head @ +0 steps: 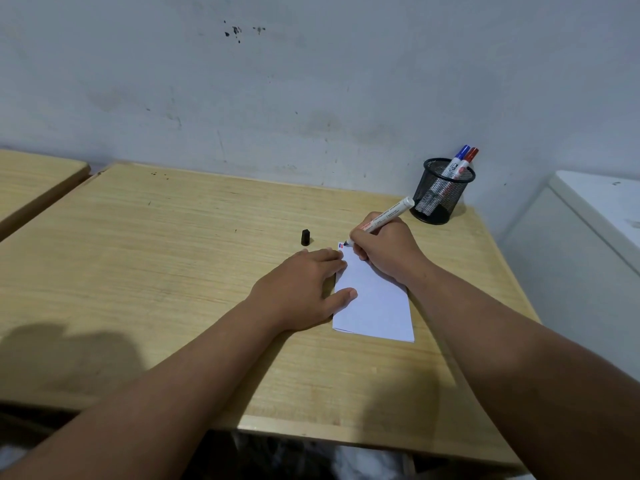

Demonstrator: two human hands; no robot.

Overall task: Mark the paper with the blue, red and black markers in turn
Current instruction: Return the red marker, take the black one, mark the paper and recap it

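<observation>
A white folded paper (375, 303) lies on the wooden desk (173, 258). My left hand (301, 289) rests flat on its left edge, fingers spread. My right hand (386, 251) grips an uncapped black marker (384, 216), its tip touching the paper's far left corner beside small blue and red marks (341, 244). The marker's black cap (305, 237) stands on the desk just left of the paper. The blue marker (459, 159) and the red marker (467, 161) stand capped in a black mesh pen holder (440, 199) at the desk's far right corner.
A stained wall rises right behind the desk. A second wooden desk (31, 185) adjoins on the left. A white cabinet (595, 237) stands to the right. The desk's front edge runs below my forearms.
</observation>
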